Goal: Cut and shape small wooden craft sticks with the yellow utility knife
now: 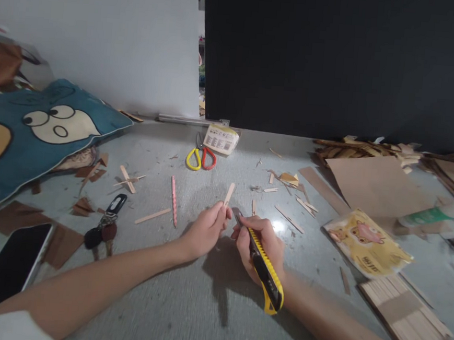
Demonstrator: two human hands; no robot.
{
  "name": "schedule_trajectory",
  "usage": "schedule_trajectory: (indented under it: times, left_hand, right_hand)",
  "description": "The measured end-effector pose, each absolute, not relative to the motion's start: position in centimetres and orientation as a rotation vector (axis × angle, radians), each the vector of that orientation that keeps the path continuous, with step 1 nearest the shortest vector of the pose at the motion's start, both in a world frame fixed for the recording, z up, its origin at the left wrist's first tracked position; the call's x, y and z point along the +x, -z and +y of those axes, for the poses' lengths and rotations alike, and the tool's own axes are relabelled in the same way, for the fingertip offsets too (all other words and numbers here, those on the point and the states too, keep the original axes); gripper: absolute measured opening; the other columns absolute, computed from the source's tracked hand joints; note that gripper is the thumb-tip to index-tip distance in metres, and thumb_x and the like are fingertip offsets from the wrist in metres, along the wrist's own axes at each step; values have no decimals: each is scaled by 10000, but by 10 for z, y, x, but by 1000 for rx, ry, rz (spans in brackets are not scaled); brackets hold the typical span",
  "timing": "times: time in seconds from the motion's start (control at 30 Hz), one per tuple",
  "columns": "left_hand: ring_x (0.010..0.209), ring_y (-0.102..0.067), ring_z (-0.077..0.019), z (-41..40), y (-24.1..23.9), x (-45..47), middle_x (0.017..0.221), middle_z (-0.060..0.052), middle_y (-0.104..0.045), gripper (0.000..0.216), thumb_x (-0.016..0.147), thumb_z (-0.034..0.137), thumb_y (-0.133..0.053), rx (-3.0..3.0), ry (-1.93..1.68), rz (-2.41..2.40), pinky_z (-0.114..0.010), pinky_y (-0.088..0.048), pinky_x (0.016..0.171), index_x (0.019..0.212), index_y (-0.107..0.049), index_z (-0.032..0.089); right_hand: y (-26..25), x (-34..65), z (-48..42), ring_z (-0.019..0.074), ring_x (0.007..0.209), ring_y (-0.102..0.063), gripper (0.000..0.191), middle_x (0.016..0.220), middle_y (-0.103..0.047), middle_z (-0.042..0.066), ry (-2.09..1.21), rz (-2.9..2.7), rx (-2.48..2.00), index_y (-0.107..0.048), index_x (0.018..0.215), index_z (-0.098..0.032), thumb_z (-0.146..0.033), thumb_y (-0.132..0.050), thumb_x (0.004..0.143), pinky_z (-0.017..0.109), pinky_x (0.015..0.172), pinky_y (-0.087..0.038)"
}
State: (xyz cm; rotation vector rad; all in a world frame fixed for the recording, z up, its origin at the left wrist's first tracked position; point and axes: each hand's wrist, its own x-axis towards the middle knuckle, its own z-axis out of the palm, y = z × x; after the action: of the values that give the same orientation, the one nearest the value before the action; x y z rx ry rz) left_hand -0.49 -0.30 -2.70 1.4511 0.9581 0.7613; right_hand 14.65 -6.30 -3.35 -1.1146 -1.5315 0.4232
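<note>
Pinched between the fingers of my left hand [207,229] is a pale wooden craft stick [229,193], its far end pointing up and away from me. My right hand [265,242] grips a yellow and black utility knife [263,264], handle slanting back toward my wrist. The knife's blade tip [236,212] is out, close beside the fingers of my left hand; whether it touches the stick I cannot tell. Left of my hands lie a pink twisted stick [173,201] and a loose craft stick [153,215]. Scissors [201,158] with one yellow and one red handle rest beyond.
Wood slivers [289,219] and brown cardboard [367,183] lie to the right, with a yellow packet [368,243] and a bundle of craft sticks [404,312]. On the left are a phone [9,268], keys [106,231] and a blue cushion [45,129]. A dark panel [337,63] stands behind.
</note>
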Motion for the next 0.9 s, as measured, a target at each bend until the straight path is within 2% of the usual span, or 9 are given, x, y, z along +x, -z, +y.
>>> schedule_trajectory:
  times: [0.17, 0.37, 0.73, 0.9]
  left_hand:
    - [589, -412, -121, -4, 28, -6, 672, 52, -439, 428, 1060, 567, -303, 1581, -708, 981, -252, -362, 569, 882, -469, 215]
    - [618, -443, -138, -3, 25, -6, 668, 43, -449, 442, 1067, 560, -289, 1648, -707, 997, -266, -362, 592, 855, -475, 219]
    - [654, -478, -151, -5, 22, -7, 658, 34, -466, 448, 1078, 535, -287, 1726, -673, 1006, -279, -377, 628, 814, -470, 223]
    - [632, -461, -146, -5, 26, -7, 655, 35, -464, 485, 1069, 591, -281, 1687, -681, 994, -274, -373, 598, 830, -479, 218]
  right_hand:
    - [35, 147, -61, 173, 688, -738, 191, 896, -757, 21, -433, -1535, -1132, -588, 1099, -295, -178, -596, 947, 309, 650, -598]
    - [31, 147, -60, 169, 684, -740, 162, 904, -774, 31, -447, -1518, -1153, -606, 1078, -284, -192, -607, 945, 301, 643, -610]
    - [32, 149, -59, 153, 603, -708, 105, 831, -761, 20, -447, -1523, -1224, -596, 1051, -266, -235, -597, 950, 265, 561, -548]
    - [39, 147, -59, 160, 550, -682, 84, 705, -715, -7, -624, -1392, -1211, -590, 1043, -257, -314, -595, 982, 281, 554, -533]
